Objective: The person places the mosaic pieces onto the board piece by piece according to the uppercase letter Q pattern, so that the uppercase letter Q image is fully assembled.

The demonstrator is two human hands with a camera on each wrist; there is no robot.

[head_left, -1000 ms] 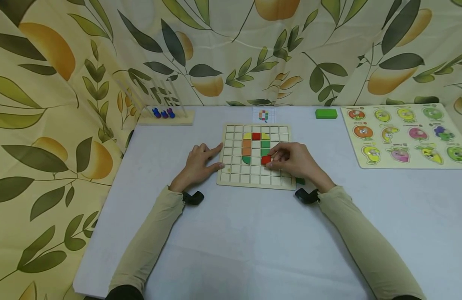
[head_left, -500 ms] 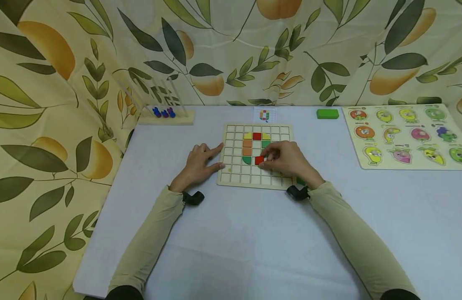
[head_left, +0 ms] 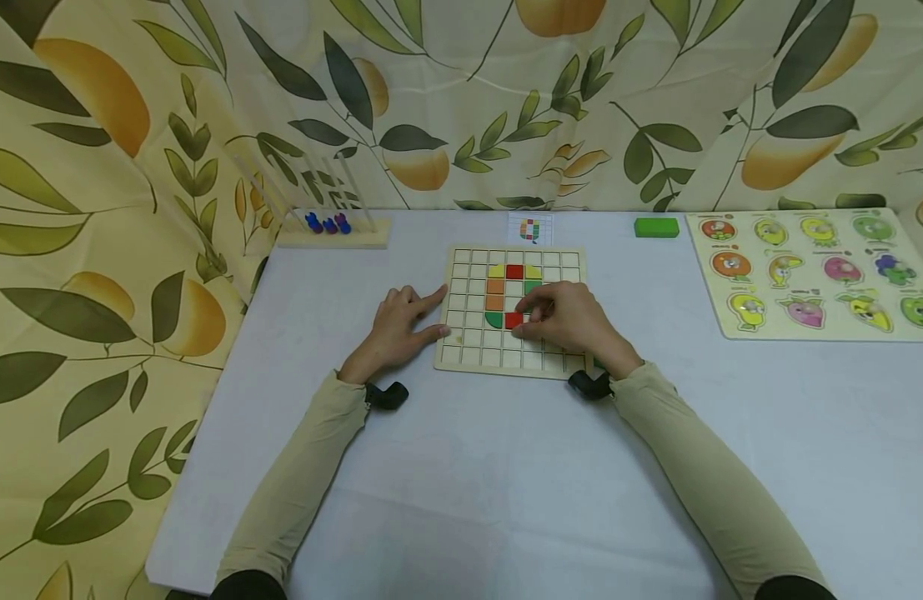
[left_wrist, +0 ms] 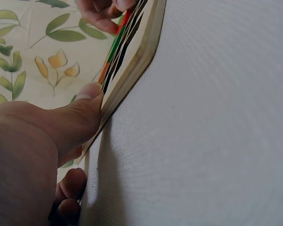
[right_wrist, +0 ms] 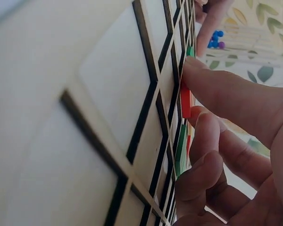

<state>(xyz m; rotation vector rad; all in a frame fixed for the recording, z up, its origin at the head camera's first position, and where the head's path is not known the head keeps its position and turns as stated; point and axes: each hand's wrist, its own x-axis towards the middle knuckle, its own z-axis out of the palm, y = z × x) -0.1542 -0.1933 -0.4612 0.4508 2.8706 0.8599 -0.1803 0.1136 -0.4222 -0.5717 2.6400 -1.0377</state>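
On the white table lies a wooden grid board (head_left: 470, 352), some of its cells filled with coloured pieces. Between thumb and forefinger my right hand (head_left: 574, 317) pinches a red square block (head_left: 513, 321), down at a cell beside the green rounded piece (head_left: 494, 320). The right wrist view shows the same red block (right_wrist: 185, 101) edge-on under the thumb tip. My left hand (head_left: 397, 329) rests at the board's left side, outstretched thumb and forefinger touching its edge. Above the held block are two orange squares (head_left: 494, 293), a red square (head_left: 514, 272) and yellow rounded corners. Right-hand fingers partly hide the green squares (head_left: 532, 287).
A small pattern card (head_left: 530, 229) lies behind the board. A green box (head_left: 656, 227) and a fruit puzzle board (head_left: 889, 304) are at the back right. A wooden rack (head_left: 356, 239) with blue and purple beads stands at the back left. Patterned cloth hangs behind.
My right hand has shifted left with the red block, bringing it from below the green squares to the cell beside the green rounded piece. My left hand has stayed at the board's edge.
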